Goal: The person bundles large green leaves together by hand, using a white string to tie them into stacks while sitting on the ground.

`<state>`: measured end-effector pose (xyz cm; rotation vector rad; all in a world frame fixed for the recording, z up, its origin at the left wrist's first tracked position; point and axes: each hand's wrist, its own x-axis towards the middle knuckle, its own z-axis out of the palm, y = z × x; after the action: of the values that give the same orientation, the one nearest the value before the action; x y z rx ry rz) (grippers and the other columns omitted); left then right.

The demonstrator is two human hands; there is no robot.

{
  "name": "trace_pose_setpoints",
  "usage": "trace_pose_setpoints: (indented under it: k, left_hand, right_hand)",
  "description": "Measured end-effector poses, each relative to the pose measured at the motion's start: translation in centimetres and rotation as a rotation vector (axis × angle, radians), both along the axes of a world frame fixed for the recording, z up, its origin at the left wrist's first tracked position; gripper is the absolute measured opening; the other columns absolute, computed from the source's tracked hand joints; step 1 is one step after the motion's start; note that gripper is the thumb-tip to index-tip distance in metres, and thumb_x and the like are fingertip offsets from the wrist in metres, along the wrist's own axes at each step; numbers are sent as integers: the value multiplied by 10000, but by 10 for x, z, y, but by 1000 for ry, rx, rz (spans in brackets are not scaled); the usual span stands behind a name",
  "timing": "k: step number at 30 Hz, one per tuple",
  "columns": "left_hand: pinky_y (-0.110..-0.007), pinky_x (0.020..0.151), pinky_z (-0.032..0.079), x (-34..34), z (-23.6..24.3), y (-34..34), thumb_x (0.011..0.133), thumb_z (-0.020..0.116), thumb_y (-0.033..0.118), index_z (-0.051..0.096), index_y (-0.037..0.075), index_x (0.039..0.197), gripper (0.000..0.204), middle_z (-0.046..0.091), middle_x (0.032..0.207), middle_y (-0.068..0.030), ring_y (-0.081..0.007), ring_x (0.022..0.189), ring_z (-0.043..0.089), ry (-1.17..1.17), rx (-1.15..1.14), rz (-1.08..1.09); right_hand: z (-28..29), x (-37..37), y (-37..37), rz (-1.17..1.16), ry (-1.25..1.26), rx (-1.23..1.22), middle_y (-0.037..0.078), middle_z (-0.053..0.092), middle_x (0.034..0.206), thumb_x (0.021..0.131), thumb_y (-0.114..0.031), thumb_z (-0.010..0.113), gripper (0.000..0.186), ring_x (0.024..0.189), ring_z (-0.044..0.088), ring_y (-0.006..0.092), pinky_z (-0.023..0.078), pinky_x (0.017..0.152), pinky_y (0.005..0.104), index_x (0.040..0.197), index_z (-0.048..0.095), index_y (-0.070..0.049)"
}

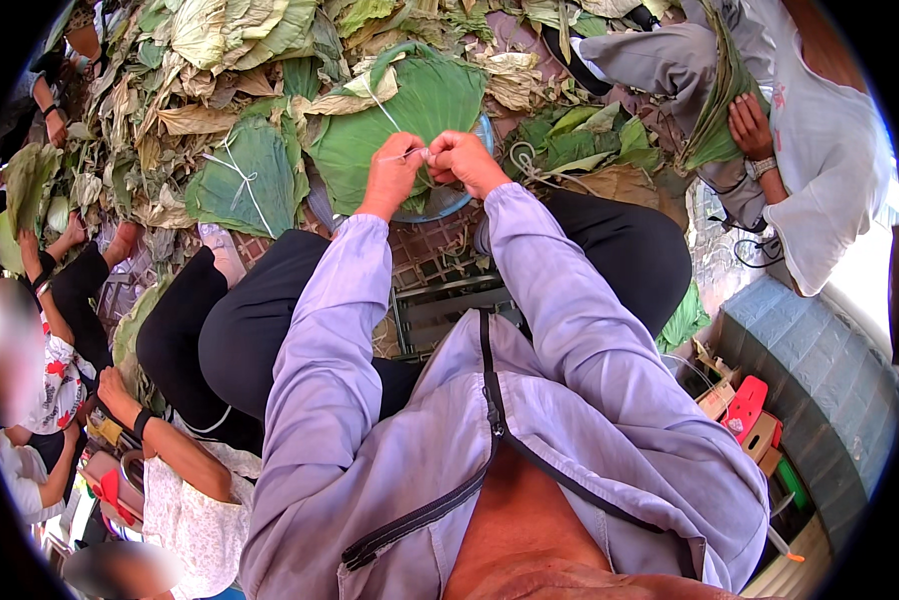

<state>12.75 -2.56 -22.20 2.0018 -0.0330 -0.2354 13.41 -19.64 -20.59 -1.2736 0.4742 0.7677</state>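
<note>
A stack of large green lotus leaves [355, 135] rests in front of me on a round blue-rimmed tray [487, 135]. White string [378, 98] runs over the top of the stack toward its near side, where my hands meet. My left hand [390, 178] pinches the string, its fingers closed. Right beside it, almost touching, my right hand [466, 165] is closed on the same string with thumb and forefinger together. Between the fingertips a small bit of whitish string shows; whether it is knotted is too small to tell. Left of the stack lies a folded leaf bundle [245, 180] tied crosswise with white string.
Dried and green leaves [215, 110] cover the ground ahead. More green leaves [580, 140] and loose string [530, 165] lie at the right. A person in grey trousers [660, 65] holds leaves there. Other people sit at my left. A grey covered box [805, 370] stands lower right.
</note>
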Motion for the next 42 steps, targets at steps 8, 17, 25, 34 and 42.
trace_pose_setpoints:
  k: [8, 17, 25, 34, 42]
  left_hand:
    - [-342, 758, 495, 0, -13, 2, 845, 701, 47, 660, 31, 917, 85, 622, 965, -99, -232, 844, 615, -36, -76, 79]
    - [-340, 730, 493, -5, -24, -1, 822, 781, 172, 625, -1, 825, 233, 622, 938, -96, -201, 788, 597, 155, -81, 494]
    - [-296, 528, 410, -81, -27, -2, 845, 792, 353, 542, 40, 779, 406, 554, 688, -37, -150, 576, 521, 519, -354, 1023]
    - [-410, 710, 441, -90, -55, -4, 840, 802, 378, 586, 128, 1125, 436, 617, 980, -56, -266, 846, 593, 843, -880, 1080]
    - [-445, 875, 418, -70, -57, -7, 828, 816, 291, 608, 162, 1155, 409, 658, 1064, -76, -261, 950, 592, 1068, -1028, 983]
  right_hand:
    - [-21, 2, -2, 102, -145, -240, 51, 630, 691, 798, -5, 655, 54, 600, 620, 160, 455, 512, 309, 812, 630, -51]
    - [-31, -2, -10, 126, -226, -599, 148, 698, 719, 759, -103, 686, 72, 685, 710, 252, 533, 641, 377, 787, 703, -38]
    - [86, 36, -2, -46, -397, -384, 34, 650, 801, 900, -111, 655, 97, 681, 627, 120, 496, 600, 273, 923, 648, -17]
    - [260, 25, -24, 91, -869, -463, 39, 625, 791, 895, -97, 671, 120, 710, 550, 103, 456, 646, 272, 929, 635, 13]
    - [266, 22, -67, 129, -737, -507, 39, 603, 787, 901, -63, 669, 86, 711, 534, 109, 448, 646, 279, 919, 629, 11]
